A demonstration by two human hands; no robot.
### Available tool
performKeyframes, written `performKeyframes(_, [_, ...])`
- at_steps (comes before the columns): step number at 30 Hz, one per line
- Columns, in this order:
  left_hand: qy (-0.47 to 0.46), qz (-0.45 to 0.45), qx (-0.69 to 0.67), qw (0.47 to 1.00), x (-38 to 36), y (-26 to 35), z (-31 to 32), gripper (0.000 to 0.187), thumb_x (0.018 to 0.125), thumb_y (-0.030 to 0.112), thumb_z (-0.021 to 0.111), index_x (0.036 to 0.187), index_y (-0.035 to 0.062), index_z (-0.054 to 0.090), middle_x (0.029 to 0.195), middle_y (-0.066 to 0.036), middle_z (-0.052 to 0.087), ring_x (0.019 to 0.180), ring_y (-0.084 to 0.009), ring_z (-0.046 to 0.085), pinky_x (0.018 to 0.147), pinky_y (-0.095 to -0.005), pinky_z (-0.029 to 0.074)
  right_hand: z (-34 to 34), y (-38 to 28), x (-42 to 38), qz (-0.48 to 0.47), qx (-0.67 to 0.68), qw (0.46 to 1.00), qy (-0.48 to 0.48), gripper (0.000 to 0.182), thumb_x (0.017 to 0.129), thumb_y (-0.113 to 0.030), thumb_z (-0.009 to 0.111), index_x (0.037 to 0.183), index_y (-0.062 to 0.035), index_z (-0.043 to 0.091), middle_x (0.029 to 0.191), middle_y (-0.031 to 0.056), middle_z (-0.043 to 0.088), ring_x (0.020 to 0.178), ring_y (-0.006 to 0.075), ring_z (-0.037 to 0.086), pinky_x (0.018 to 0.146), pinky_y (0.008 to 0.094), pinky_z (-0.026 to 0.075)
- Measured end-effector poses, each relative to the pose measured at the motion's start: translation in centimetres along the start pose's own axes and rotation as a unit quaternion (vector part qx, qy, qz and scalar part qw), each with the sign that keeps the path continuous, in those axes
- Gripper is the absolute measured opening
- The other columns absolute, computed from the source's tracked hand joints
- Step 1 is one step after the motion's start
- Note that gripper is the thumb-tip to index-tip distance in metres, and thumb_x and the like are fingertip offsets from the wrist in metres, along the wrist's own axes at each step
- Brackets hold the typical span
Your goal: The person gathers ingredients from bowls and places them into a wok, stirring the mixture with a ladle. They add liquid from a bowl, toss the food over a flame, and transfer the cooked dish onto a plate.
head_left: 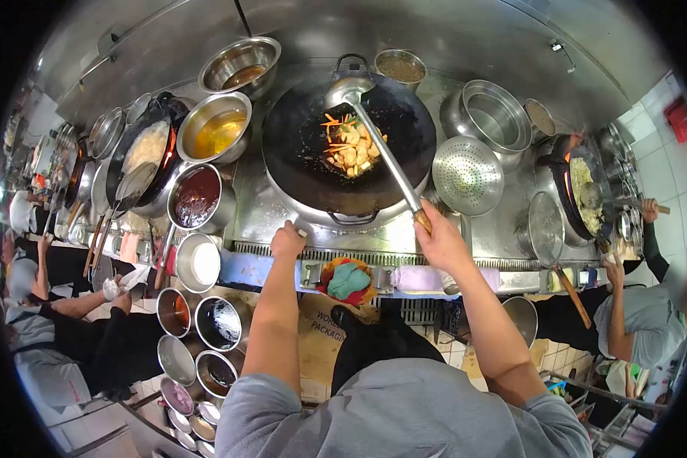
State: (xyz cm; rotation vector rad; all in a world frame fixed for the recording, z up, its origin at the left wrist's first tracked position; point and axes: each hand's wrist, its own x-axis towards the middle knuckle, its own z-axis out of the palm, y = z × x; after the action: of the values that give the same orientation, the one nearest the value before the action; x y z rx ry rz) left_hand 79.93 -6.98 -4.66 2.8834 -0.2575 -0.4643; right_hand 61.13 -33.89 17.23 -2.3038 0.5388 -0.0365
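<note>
My right hand (441,238) is closed round the wooden handle end of a long metal ladle (385,149). The ladle's bowl rests at the far side of a large black wok (298,137). In the wok lie pale chunks with orange strips (351,149). My left hand (288,240) is closed at the counter's near edge, left of the wok's near handle, with a small pale thing at its fingers that I cannot make out. A perforated strainer (468,175) sits just right of the wok.
Bowls of yellow liquid (220,133) and dark red sauce (196,200) stand left. A metal pot (496,114) is at the right. Crumpled cloths (349,281) lie on the near ledge. Co-workers stand on both sides, near other woks (580,191).
</note>
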Motion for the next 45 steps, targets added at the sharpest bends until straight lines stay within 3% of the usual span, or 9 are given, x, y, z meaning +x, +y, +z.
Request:
performKeyframes(11, [0.006, 0.030, 0.056, 0.998, 3.4, -2.3, 4.9, 0.026, 0.073, 0.025, 0.062, 0.094, 0.0098, 0.063, 0.094, -0.017, 0.065, 0.091, -0.0338, 0.062, 0.080, -0.0422, 0.050, -1.5, 4.3, 2.6, 0.088, 0.363, 0.923, -0.093, 0.029, 0.089, -0.011, 0.052, 0.116, -0.0019, 0.046, 0.067, 0.0022, 0.050, 0.045, 0.0090, 0.046, 0.040, 0.0255, 0.037])
performKeyframes(13, [0.035, -0.052, -0.030, 0.998, 0.8, -1.2, 0.1, 0.024, 0.072, 0.023, 0.061, 0.092, 0.0088, 0.062, 0.090, -0.018, 0.065, 0.089, -0.0366, 0.062, 0.077, -0.0438, 0.049, -0.1, 8.5, 3.4, -0.202, 0.091, 0.968, 0.120, 0.028, 0.089, -0.008, 0.050, 0.116, -0.0020, 0.043, 0.064, 0.0003, 0.045, 0.043, 0.0075, 0.041, 0.038, 0.0241, 0.034])
performKeyframes(17, [0.171, 0.037, -0.328, 0.928, -5.4, 2.3, -11.9, 0.017, 0.074, 0.014, 0.064, 0.090, 0.0060, 0.060, 0.070, -0.006, 0.062, 0.066, -0.0166, 0.059, 0.063, -0.0299, 0.048, -7.5, 4.3, 0.7, 0.099, 0.444, 0.882, -0.120, 0.051, 0.087, -0.006, 0.054, 0.132, -0.0004, 0.030, 0.068, 0.0018, 0.048, 0.042, 0.0089, 0.042, 0.038, 0.0248, 0.035])
performKeyframes(24, [0.238, 0.124, -0.412, 0.871, -6.8, 11.1, -19.3, 0.033, 0.082, 0.010, 0.061, 0.114, 0.0091, 0.056, 0.082, -0.001, 0.059, 0.068, -0.0077, 0.052, 0.060, -0.0218, 0.042, -9.9, 5.3, 16.7, -0.214, -0.048, 0.948, 0.232, 0.046, 0.084, -0.015, 0.052, 0.127, -0.0029, 0.038, 0.089, 0.0200, 0.062, 0.061, 0.0288, 0.063, 0.057, 0.0359, 0.049])
performKeyframes(26, [0.262, 0.147, -0.402, 0.865, -9.1, 11.5, -18.1, 0.034, 0.082, 0.011, 0.062, 0.115, 0.0069, 0.055, 0.085, -0.001, 0.060, 0.069, -0.0069, 0.050, 0.059, -0.0212, 0.040, -8.6, 4.4, 23.8, -0.059, -0.107, 0.977, 0.175, 0.032, 0.082, -0.009, 0.047, 0.113, -0.0001, 0.046, 0.089, 0.0241, 0.062, 0.067, 0.0330, 0.064, 0.057, 0.0384, 0.050])
performKeyframes(29, [0.191, 0.095, -0.401, 0.891, -14.5, 9.7, -12.6, 0.023, 0.083, 0.012, 0.062, 0.105, 0.0038, 0.060, 0.086, -0.001, 0.061, 0.069, -0.0072, 0.050, 0.059, -0.0221, 0.041, -8.4, 1.5, 29.5, 0.064, 0.024, 0.994, 0.089, 0.019, 0.080, -0.004, 0.044, 0.097, 0.0022, 0.049, 0.077, 0.0209, 0.061, 0.056, 0.0285, 0.061, 0.049, 0.0381, 0.048])
performKeyframes(33, [0.067, -0.010, -0.456, 0.887, -23.9, 4.5, -5.0, 0.018, 0.083, 0.011, 0.061, 0.099, 0.0002, 0.060, 0.089, -0.003, 0.062, 0.080, -0.0103, 0.055, 0.071, -0.0254, 0.045, -7.7, 3.8, 34.7, 0.241, 0.649, 0.713, -0.112, 0.006, 0.081, -0.003, 0.045, 0.087, -0.0026, 0.045, 0.061, 0.0067, 0.049, 0.046, 0.0171, 0.049, 0.037, 0.0314, 0.036])
performKeyframes(35, [0.097, -0.062, -0.494, 0.862, -28.5, 2.6, -1.3, 0.022, 0.084, 0.010, 0.061, 0.103, -0.0005, 0.057, 0.090, -0.003, 0.059, 0.084, -0.0105, 0.055, 0.078, -0.0251, 0.045, -8.1, 5.4, 33.2, 0.117, 0.350, 0.921, -0.125, 0.008, 0.078, -0.002, 0.043, 0.083, 0.0029, 0.046, 0.060, 0.0128, 0.051, 0.042, 0.0145, 0.045, 0.035, 0.0295, 0.033])
performKeyframes(45, [-0.131, -0.339, -0.326, 0.873, -43.2, -6.8, 15.5, 0.014, 0.085, 0.017, 0.055, 0.093, 0.0059, 0.056, 0.072, -0.002, 0.054, 0.063, -0.0095, 0.050, 0.050, -0.0254, 0.038, -17.0, 18.8, 11.8, -0.020, -0.079, 0.959, 0.271, 0.043, 0.083, -0.015, 0.047, 0.123, 0.0012, 0.042, 0.084, 0.0282, 0.059, 0.076, 0.0411, 0.059, 0.071, 0.0391, 0.047])
